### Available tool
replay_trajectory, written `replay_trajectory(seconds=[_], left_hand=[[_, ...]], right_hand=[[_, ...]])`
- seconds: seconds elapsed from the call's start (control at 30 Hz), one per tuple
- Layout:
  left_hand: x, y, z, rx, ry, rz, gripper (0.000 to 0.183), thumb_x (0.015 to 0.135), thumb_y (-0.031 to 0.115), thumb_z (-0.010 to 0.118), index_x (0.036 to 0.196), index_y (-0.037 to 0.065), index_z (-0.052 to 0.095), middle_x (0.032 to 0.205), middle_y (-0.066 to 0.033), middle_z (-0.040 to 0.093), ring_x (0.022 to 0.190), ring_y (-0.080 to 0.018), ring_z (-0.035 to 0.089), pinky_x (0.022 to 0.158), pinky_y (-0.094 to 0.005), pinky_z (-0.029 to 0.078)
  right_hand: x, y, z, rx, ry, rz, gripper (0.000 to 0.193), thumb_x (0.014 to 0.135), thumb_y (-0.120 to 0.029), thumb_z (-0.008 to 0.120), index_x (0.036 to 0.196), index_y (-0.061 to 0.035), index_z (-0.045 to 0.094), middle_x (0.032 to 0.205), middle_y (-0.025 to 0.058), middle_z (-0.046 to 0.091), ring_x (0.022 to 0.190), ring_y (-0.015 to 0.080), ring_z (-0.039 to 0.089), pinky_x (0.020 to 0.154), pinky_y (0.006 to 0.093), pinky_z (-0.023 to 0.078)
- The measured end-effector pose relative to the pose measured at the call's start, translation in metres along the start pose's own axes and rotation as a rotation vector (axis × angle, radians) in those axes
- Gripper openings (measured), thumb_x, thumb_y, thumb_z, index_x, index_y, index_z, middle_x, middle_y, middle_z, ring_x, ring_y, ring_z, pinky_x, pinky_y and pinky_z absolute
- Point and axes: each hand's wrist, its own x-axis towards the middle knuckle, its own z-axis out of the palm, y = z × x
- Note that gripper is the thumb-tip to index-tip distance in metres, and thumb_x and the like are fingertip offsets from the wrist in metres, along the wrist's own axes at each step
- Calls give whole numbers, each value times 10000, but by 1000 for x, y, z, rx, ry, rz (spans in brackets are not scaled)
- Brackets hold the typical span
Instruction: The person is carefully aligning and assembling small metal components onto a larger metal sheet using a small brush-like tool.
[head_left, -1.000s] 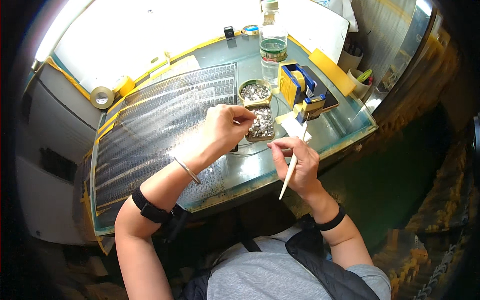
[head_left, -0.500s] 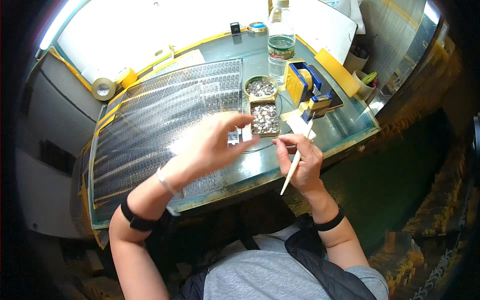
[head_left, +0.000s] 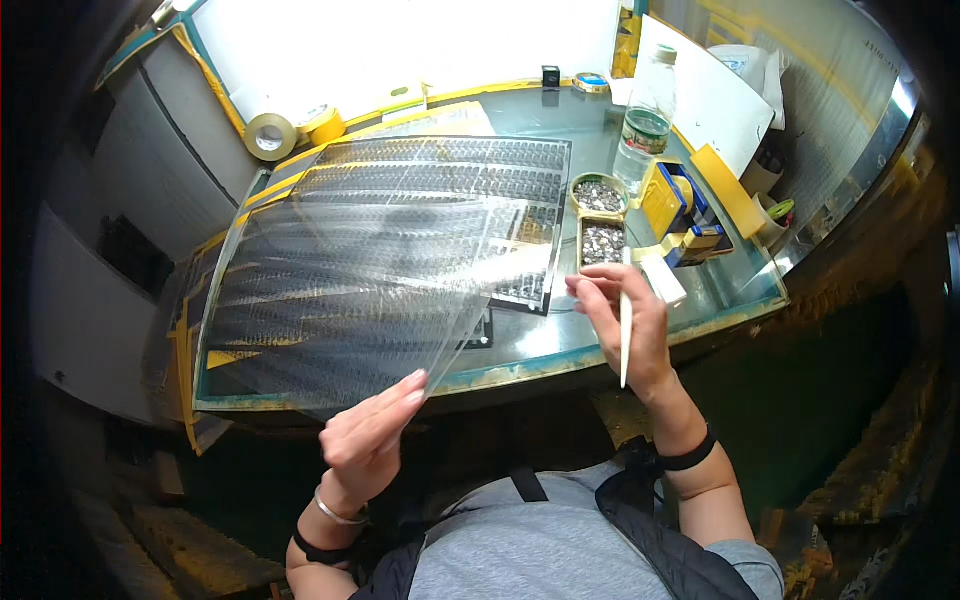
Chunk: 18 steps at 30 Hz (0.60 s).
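My left hand (head_left: 370,435), fingers straight and pressed together, grips the near edge of a clear plastic sheet (head_left: 455,320). The sheet is tilted up and blurred by motion. Beneath it lies a flat panel (head_left: 556,225) printed or set with rows of small dark shapes. A slim cream-coloured stick (head_left: 626,335) rests in my right hand (head_left: 640,320), whose thumb and forefinger are drawn together. What tip the stick has is hard to make out. Just beyond that hand are a small square tray (head_left: 581,240) and a round dish (head_left: 626,203), both holding small grey and white chips.
A clear bottle (head_left: 645,135) with liquid stands at the back right, near a blue and yellow tape dispenser (head_left: 668,205). Two tape rolls (head_left: 270,136) sit at the far left. The glass tabletop (head_left: 520,372) ends close to my body.
My left hand has come back toward my body and taken hold of the clear sheet, lifting it off the panel. My right hand keeps the stick, now more upright. The view has shifted left.
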Motion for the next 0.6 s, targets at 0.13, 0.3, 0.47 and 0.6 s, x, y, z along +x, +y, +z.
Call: replay_trajectory(seconds=[0.13, 0.3, 0.47, 0.6], left_hand=[[-19, 13, -36, -109, -1, 19, 98, 918, 37, 603, 937, 31, 699, 963, -230, 719, 881, -320, 732, 757, -383, 603], [-46, 13, -28, -282, -263, 20, 152, 783, -36, 648, 896, 15, 736, 982, -174, 729, 949, -302, 718, 880, -387, 585], [-54, 2, -19, -197, -410, 4, 221, 760, -50, 656, 931, 56, 746, 1021, -110, 734, 987, -249, 708, 913, -374, 573], [-48, -14, -48, -15, -275, -3, 270, 754, -89, 623, 953, 52, 738, 1002, -114, 735, 964, -267, 712, 898, -393, 572]], right_hand=[[23, -25, 26, 297, -122, 305, 220, 947, -183, 647, 1006, 14, 567, 869, 128, 693, 818, 166, 699, 685, 277, 555], [49, -4, 43, 178, -299, 404, 218, 915, -142, 686, 963, 2, 529, 864, 119, 676, 823, 162, 693, 673, 292, 565], [39, -8, 54, 77, -293, 1, 97, 854, 89, 565, 856, -8, 555, 939, 150, 678, 959, 204, 694, 760, 292, 587], [24, -8, 42, 344, -106, 127, 110, 899, 95, 570, 944, 2, 534, 1206, 277, 610, 917, 220, 701, 779, 302, 606]])
